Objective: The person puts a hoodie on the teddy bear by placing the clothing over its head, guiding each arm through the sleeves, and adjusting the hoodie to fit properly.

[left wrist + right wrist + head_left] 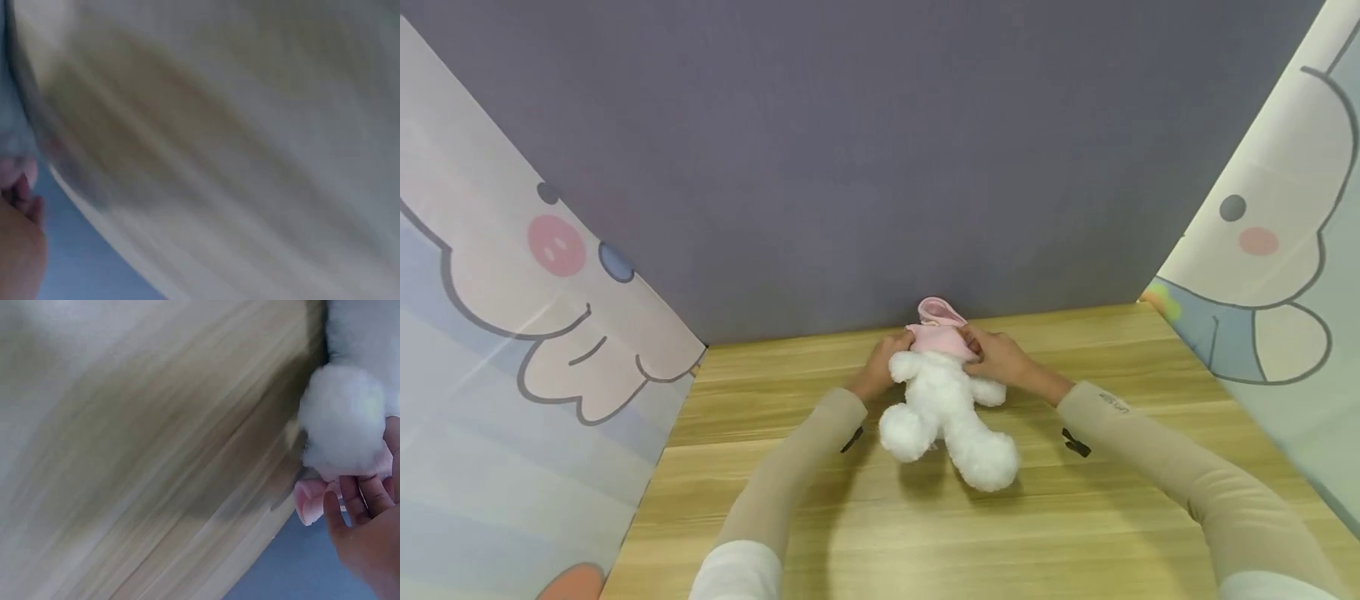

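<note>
A white fluffy plush toy [936, 396] lies along the table with its legs toward me. Pink cloth [942, 339] covers its upper end, and a pink loop [942, 310] stands out at the far end. My left hand [882, 364] grips the cloth's left edge beside one plush arm. On the other side my right hand [1002, 358] pinches the cloth, thumb on top. The right wrist view shows the right hand's fingers [354, 499] curled at the pink cloth, below a fluffy white limb [344, 419]. Only part of the left hand [22, 244] shows in the left wrist view.
The wood-grain table [760, 483] ends at a grey upright panel [880, 167] just behind the toy. Printed cartoon panels stand at the left [512, 275] and right [1285, 233]. Small black straps hang from both sleeves.
</note>
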Tool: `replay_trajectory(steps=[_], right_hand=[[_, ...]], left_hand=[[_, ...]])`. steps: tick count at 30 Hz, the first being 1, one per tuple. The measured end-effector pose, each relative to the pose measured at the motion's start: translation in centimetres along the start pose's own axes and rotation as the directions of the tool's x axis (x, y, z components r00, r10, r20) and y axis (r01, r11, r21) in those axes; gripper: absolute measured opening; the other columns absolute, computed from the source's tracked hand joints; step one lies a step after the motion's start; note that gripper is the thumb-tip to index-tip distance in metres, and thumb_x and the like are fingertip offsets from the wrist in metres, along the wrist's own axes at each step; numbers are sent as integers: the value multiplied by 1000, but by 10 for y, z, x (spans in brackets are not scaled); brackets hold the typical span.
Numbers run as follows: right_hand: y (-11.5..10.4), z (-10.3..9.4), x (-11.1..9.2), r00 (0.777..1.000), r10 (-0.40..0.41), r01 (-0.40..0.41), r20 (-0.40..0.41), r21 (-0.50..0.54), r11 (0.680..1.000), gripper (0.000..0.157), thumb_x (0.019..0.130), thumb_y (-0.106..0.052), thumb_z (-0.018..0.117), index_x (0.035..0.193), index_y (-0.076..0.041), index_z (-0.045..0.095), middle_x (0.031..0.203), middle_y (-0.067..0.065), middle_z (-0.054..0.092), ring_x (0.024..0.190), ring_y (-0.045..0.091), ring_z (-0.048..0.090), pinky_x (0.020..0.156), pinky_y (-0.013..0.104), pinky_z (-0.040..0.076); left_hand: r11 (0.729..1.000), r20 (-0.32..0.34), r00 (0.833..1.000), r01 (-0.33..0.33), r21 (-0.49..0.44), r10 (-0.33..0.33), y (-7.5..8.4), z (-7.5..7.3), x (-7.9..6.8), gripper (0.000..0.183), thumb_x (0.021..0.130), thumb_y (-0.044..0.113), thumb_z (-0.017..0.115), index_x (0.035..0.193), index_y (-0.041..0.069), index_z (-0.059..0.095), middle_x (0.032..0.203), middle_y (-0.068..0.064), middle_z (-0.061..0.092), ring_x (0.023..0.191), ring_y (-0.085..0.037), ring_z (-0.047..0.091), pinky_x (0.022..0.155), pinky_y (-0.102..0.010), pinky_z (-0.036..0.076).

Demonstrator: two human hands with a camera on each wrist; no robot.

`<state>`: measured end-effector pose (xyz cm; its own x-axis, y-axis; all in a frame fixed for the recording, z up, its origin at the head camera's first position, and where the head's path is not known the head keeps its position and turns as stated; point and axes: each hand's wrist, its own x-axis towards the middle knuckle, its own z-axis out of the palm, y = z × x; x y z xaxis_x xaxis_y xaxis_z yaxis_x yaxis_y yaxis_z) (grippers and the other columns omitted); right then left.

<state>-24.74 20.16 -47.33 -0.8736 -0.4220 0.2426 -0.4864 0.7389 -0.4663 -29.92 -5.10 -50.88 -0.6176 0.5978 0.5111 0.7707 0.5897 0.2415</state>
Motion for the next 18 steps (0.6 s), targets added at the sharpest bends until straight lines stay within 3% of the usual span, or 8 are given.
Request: replay_trajectory(steps=[3, 6, 8, 10, 12, 14, 16, 18], right_hand=[[-2, 2, -1, 1000, 18, -18, -1, -67, 998, 50, 77, -30, 76, 114, -10, 49, 88, 5, 64, 71, 17, 60, 65, 36, 51], [-6, 3, 4, 1000, -3, 2, -8, -121, 993, 46, 78, -32, 73, 109, -10, 48, 79, 5, 60, 63, 18, 55, 58, 37, 48], [-8, 3, 6, 1000, -19, 19, -1, -142, 990, 43, 78, -32, 71, 106, -10, 47, 74, 4, 55, 60, 18, 51, 54, 37, 46], [-10, 1, 8, 999, -31, 32, 9, -137, 990, 40, 79, -31, 70, 104, -10, 47, 72, 3, 54, 60, 17, 50, 54, 35, 45], [-13, -2, 9, 999, -37, 39, 17, -102, 994, 38, 80, -30, 70, 102, -9, 48, 75, 3, 55, 63, 17, 51, 57, 34, 46], [-17, -5, 9, 999, -39, 39, 6, -58, 998, 39, 81, -29, 71, 104, -6, 50, 84, 7, 57, 71, 18, 53, 64, 35, 48], [-22, -8, 11, 999, -38, 37, -18, -26, 999, 45, 80, -29, 74, 109, -2, 51, 93, 11, 55, 78, 22, 53, 70, 36, 48], [-26, -7, 14, 999, -35, 35, -36, -18, 999, 52, 80, -30, 74, 115, 0, 51, 100, 14, 52, 84, 24, 52, 75, 38, 48]], left_hand=[[983, -44, 990, 129, -130, -136, 8, 3, -4, 12, 93, 9, 49, 82, 5, 49, 69, -10, 57, 64, -23, 59, 55, -35, 47], [945, -30, 983, 168, -279, -183, 4, -4, -6, 7, 89, 8, 53, 89, 2, 54, 78, -14, 59, 72, -24, 58, 63, -36, 48], [934, 39, 990, 140, -330, -135, -5, -14, -6, 12, 85, 7, 57, 94, 0, 55, 84, -16, 58, 77, -26, 55, 70, -36, 47], [930, 158, 985, 117, -349, -65, -15, -27, -3, 19, 83, 5, 61, 101, -1, 57, 92, -16, 59, 85, -26, 54, 78, -35, 46], [936, 298, 954, 115, -334, -11, -22, -44, 1, 21, 84, 3, 62, 105, 1, 59, 98, -13, 62, 91, -25, 56, 82, -34, 46], [946, 393, 919, 146, -290, -21, -26, -61, 5, 23, 87, 1, 61, 109, 6, 64, 106, -7, 66, 99, -21, 60, 86, -31, 47], [951, 432, 900, 180, -253, -55, -24, -75, 9, 24, 89, 3, 60, 111, 11, 67, 109, -4, 68, 102, -20, 62, 87, -30, 49], [954, 434, 898, 187, -235, -69, -19, -82, 15, 23, 91, 6, 60, 112, 12, 66, 110, -3, 67, 101, -19, 63, 86, -31, 51]])
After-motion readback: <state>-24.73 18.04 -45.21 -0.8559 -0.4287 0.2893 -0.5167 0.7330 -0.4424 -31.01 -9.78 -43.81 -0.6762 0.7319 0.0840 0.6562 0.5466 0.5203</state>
